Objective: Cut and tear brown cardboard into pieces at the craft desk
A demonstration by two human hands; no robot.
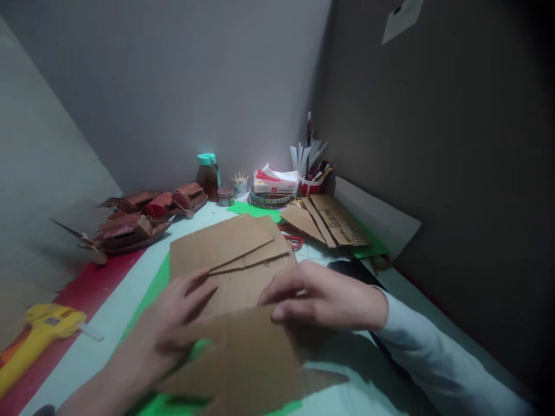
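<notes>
A cut piece of brown cardboard (255,358) is raised near the front, and my right hand (321,297) pinches its upper right edge between thumb and fingers. Beside its left edge is my left hand (169,323), slightly blurred, with fingers apart over the cardboard behind; whether it touches the front piece is unclear. Under and behind both hands, larger cardboard sheets (217,245) overlap on a green sheet (160,277). Red-handled scissors (295,240) show partly at the right edge of those sheets.
A yellow glue gun (47,326) lies at the left. Brown model boats (130,228) stand at the back left. A bottle (208,178), a tissue box (276,182) and a red cup (310,186) line the wall. More cardboard (333,219) lies back right.
</notes>
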